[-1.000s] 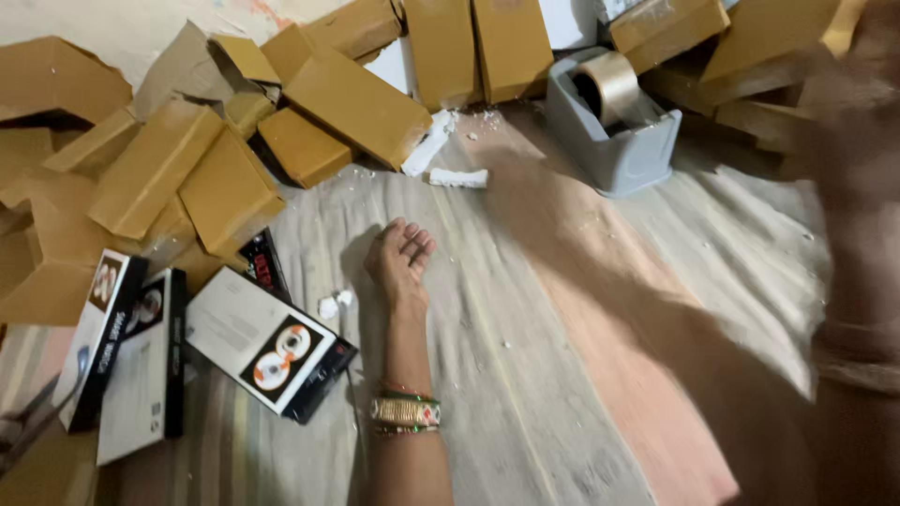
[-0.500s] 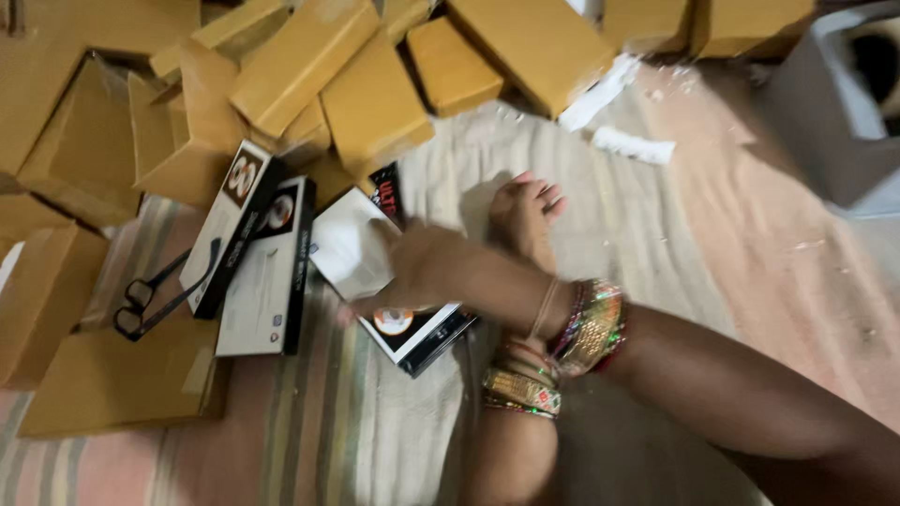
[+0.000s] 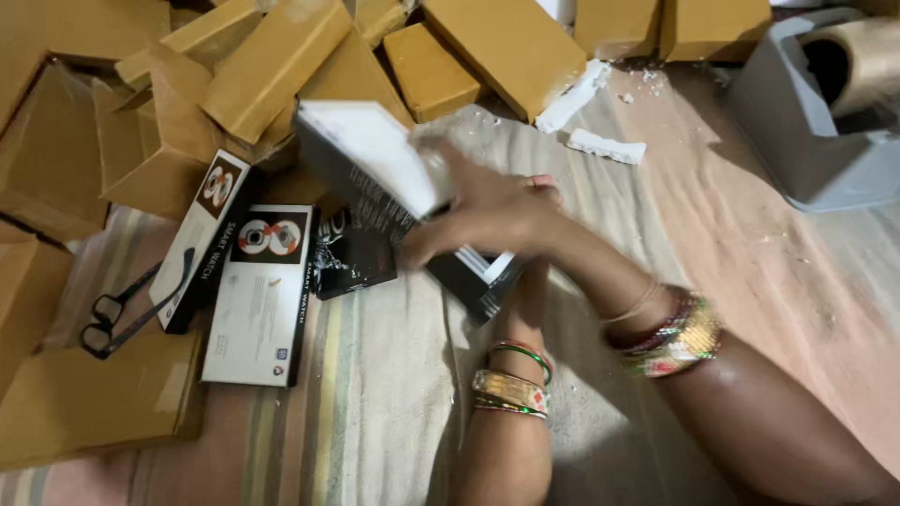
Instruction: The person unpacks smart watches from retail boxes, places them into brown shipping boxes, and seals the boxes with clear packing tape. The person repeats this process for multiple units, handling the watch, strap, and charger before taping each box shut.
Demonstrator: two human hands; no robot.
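- Right hand [image 3: 483,211], fingers clamped round a long white-and-black cardboard product box [image 3: 394,192], tilts it up off the striped cloth [image 3: 394,394], apparently to lift it.
- Left hand is hidden behind it; grip unclear.
- Two similar boxes [image 3: 262,290] lie at nine o'clock, black scissors [image 3: 117,309] beyond.

The right hand [image 3: 478,211] reaches in from the lower right, forearm crossing diagonally, wrist ringed with gold and red bangles; its fingers are curled closed in a grip, thumb below, though blurred. The left forearm rises from the bottom edge, wrist banded in gold and green. The left hand [image 3: 539,192] lies mostly hidden behind the right, only fingertips showing.
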